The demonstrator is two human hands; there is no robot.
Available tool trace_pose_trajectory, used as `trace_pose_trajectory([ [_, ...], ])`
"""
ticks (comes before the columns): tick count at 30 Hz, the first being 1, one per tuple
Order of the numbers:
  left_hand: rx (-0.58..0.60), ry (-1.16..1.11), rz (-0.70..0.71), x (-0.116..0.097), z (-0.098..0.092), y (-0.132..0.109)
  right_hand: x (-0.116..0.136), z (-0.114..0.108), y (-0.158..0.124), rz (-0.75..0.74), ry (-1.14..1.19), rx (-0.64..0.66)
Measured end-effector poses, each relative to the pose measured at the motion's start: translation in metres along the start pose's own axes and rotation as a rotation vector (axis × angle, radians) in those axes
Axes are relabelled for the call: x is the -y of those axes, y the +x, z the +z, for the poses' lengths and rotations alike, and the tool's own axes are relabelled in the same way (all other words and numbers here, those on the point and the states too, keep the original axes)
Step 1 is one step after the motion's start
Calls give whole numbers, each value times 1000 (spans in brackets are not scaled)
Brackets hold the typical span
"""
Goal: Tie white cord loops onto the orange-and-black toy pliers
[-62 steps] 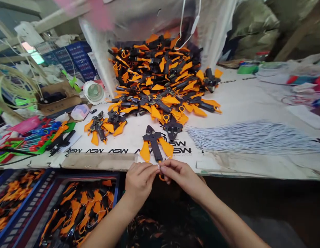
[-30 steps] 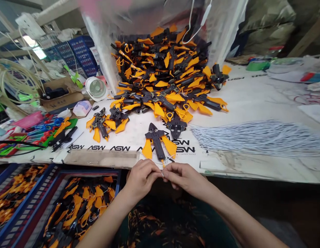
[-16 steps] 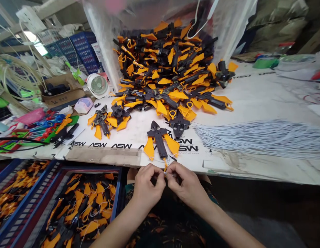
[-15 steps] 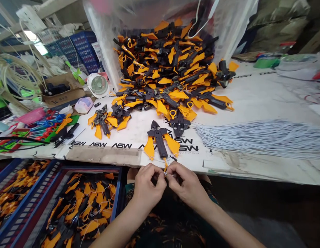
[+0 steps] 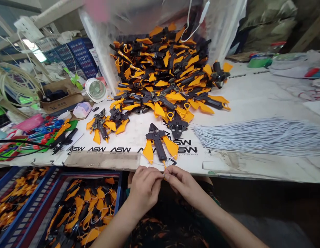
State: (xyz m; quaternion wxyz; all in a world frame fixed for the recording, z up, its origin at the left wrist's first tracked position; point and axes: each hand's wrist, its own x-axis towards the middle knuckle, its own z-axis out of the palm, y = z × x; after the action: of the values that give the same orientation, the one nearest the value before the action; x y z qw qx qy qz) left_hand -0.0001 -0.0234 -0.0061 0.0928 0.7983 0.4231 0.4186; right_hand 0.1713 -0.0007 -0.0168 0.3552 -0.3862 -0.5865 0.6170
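A black toy with two orange wings (image 5: 158, 144) lies on the table's front edge, its pointed head facing away from me. A bit of white string shows at each wing tip. From its near end an orange loop (image 5: 164, 164) hangs down between my hands. My left hand (image 5: 147, 184) is closed, thumb and forefinger pinching a thin white string at that loop. My right hand (image 5: 179, 181) pinches at the same spot from the other side, its fingertips almost touching the left ones. The string itself is mostly hidden by the fingers.
A large heap of similar toys (image 5: 160, 79) fills the back of the table. A bundle of white strings (image 5: 253, 134) lies to the right. Below left stand blue crates (image 5: 118, 193) of toys. A small fan (image 5: 96, 89) and colourful plastic parts (image 5: 43, 132) are at the left.
My left hand has turned, its fingers now reaching over toward the right hand and closing the gap between thumb and fingers. The view has shifted slightly; the toy stays on the table.
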Motion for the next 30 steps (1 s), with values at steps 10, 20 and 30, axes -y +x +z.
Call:
trace_pose_trajectory([
  [10, 102, -398, -550, 1, 4, -3, -5, -3, -2, -46, -195, -68],
  [20, 113, -492, -551, 11, 2, -11, 0, -7, -3, -59, -237, -70],
  [30, 213, 251, 197, 19, -17, -2, 5, 1, -3, -61, -233, 12],
])
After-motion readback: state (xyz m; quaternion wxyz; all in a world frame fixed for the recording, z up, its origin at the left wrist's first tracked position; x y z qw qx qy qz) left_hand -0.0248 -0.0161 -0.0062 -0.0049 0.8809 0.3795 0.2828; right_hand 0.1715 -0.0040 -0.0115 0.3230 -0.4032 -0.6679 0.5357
